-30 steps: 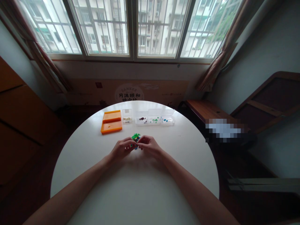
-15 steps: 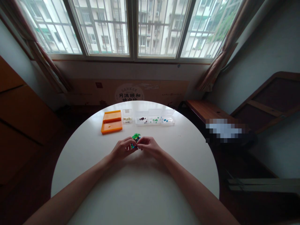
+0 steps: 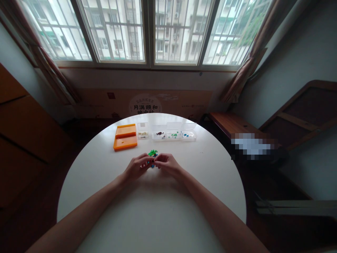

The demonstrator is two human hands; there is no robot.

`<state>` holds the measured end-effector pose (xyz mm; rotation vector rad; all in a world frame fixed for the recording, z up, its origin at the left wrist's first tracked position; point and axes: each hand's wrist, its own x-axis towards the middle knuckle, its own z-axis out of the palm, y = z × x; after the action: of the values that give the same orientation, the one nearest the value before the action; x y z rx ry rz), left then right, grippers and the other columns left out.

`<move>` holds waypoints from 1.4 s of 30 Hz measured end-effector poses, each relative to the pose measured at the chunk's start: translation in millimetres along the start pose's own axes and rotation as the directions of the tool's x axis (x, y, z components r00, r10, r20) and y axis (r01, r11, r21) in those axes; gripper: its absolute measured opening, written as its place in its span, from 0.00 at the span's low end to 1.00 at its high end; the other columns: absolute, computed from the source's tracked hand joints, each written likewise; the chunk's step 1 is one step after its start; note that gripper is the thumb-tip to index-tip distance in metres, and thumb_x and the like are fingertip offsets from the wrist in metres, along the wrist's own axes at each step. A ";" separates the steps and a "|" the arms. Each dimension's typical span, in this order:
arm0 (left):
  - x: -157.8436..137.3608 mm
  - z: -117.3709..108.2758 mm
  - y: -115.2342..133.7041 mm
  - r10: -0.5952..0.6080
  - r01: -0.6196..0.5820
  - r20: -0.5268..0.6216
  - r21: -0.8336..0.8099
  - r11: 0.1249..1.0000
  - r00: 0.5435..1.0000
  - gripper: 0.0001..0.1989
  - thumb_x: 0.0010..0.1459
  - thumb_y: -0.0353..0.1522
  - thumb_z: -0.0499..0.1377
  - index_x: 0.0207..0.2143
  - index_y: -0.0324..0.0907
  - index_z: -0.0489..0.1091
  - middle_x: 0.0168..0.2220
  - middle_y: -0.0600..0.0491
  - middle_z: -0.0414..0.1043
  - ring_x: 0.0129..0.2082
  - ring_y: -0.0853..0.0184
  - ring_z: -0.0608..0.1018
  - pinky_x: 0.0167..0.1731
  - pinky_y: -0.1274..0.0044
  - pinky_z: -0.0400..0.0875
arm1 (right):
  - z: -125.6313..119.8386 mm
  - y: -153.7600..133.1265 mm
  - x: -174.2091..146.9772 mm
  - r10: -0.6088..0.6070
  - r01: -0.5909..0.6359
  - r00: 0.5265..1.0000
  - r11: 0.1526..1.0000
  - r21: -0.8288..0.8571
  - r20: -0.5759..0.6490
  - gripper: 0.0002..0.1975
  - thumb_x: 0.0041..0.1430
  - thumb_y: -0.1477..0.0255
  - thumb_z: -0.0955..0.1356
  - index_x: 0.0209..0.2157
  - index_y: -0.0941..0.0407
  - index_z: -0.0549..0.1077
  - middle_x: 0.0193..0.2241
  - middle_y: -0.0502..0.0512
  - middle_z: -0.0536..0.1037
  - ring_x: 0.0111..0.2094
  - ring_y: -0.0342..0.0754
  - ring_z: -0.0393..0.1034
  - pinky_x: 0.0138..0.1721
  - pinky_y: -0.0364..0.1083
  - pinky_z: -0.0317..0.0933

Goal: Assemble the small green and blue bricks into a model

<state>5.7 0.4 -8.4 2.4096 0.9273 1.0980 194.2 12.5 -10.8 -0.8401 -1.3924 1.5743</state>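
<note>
Head view, clock centred on the brick cluster, 12 toward the window (image 3: pixel 176 31). Brick cluster (image 3: pixel 152 153) was on or just above the white table (image 3: pixel 158 211), between both hands. Visible part ran roughly 12–6: green end at 12, blue bits at 6, dark bits mid. Fingers hid some, so true long axis uncertain.

Left hand (image 3: pixel 137 165) was at 8, fingers curled against the cluster; couldn't tell how firmly it gripped. Right hand (image 3: pixel 167 163) was at 4, thumb and fingertips near together at the cluster's edge; couldn't tell if a piece was pinched.

Orange tray (image 3: pixel 130 142) sat at 10, clear boxes (image 3: pixel 173 125) with small parts from 11 to 2.
</note>
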 end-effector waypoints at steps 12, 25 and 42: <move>0.2 0.3 -1.5 -0.023 0.021 -0.054 -0.043 0.999 0.998 0.06 0.58 0.32 0.57 0.33 0.38 0.69 0.31 0.52 0.68 0.22 0.77 0.70 0.22 0.85 0.66 | 0.1 -1.6 -0.5 -0.004 0.004 1.000 1.000 -0.005 0.004 0.16 0.37 0.64 0.75 0.24 0.61 0.73 0.18 0.49 0.73 0.19 0.39 0.64 0.23 0.40 0.58; 0.5 -2.6 3.7 0.033 -0.033 0.006 -0.001 0.999 0.999 0.06 0.58 0.32 0.57 0.35 0.39 0.71 0.32 0.51 0.69 0.24 0.76 0.71 0.24 0.83 0.68 | -1.0 -2.5 -1.6 -0.031 0.032 0.999 0.999 -0.028 0.028 0.16 0.41 0.64 0.74 0.31 0.60 0.76 0.23 0.52 0.76 0.22 0.41 0.66 0.26 0.42 0.60; 0.0 -0.4 3.0 -0.012 0.011 0.023 0.020 1.000 1.000 0.08 0.56 0.35 0.58 0.35 0.39 0.69 0.32 0.52 0.69 0.22 0.77 0.70 0.23 0.84 0.67 | -0.3 -3.7 -3.0 -0.044 0.044 0.999 0.999 -0.014 0.021 0.15 0.41 0.64 0.74 0.29 0.60 0.76 0.22 0.51 0.75 0.22 0.40 0.64 0.26 0.42 0.58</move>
<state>6.7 -1.8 -6.6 2.4246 0.9475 1.0599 196.3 10.0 -7.4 -0.7983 -1.4286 1.5449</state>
